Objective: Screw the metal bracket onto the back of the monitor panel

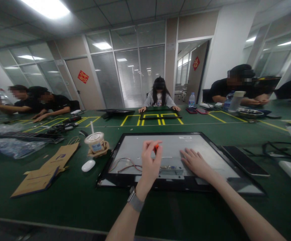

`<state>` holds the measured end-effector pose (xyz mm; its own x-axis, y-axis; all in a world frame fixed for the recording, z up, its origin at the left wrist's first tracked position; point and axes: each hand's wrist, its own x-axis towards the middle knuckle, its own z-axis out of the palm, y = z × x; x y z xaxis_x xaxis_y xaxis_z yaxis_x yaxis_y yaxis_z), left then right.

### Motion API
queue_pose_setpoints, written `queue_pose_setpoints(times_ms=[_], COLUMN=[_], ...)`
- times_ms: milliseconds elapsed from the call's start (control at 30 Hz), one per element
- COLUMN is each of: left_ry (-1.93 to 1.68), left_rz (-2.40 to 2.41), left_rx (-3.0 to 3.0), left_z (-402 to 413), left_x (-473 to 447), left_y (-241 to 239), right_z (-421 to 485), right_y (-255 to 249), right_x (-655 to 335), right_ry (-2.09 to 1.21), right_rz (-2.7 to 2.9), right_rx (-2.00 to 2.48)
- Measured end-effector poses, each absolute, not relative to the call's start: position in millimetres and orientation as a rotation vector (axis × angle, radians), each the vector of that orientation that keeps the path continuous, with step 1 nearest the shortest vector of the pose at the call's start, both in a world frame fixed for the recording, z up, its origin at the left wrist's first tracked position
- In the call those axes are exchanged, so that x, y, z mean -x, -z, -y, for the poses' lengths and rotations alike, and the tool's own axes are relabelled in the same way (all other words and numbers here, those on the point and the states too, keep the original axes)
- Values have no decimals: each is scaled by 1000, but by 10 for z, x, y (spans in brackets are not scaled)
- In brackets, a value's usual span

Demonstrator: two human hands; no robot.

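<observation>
A flat display panel [211, 150] lies face down on the green table, its grey metal back up inside a black frame. My left hand [150, 164] is closed round a small orange-handled tool [156, 148] held upright over a metal bracket [172, 170] near the panel's front edge. My right hand [195, 162] lies flat with fingers stretched out on the panel back, just right of the bracket. Thin coloured wires [125, 164] run across the panel's left part.
A drink cup with a straw [95, 142], a white mouse [88, 165] and brown paper bags [45, 170] lie to the left. A black phone [244, 160] and cables [278, 150] lie to the right. Several other people sit around the table, one opposite with a similar panel [160, 116].
</observation>
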<state>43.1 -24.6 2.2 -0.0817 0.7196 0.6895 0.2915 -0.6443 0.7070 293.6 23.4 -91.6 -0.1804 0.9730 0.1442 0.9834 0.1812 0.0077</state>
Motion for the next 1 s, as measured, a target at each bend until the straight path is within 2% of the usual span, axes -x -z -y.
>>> queue_pose_setpoints(times_ms=[1000], left_ry=[-1783], left_rz=[-1128], left_rx=[-1911], left_z=[214], left_x=[-439], left_y=[2], right_z=[-234], right_y=[925], right_x=[-2944], right_ry=[160], right_rz=[2320], right_rx=[1930])
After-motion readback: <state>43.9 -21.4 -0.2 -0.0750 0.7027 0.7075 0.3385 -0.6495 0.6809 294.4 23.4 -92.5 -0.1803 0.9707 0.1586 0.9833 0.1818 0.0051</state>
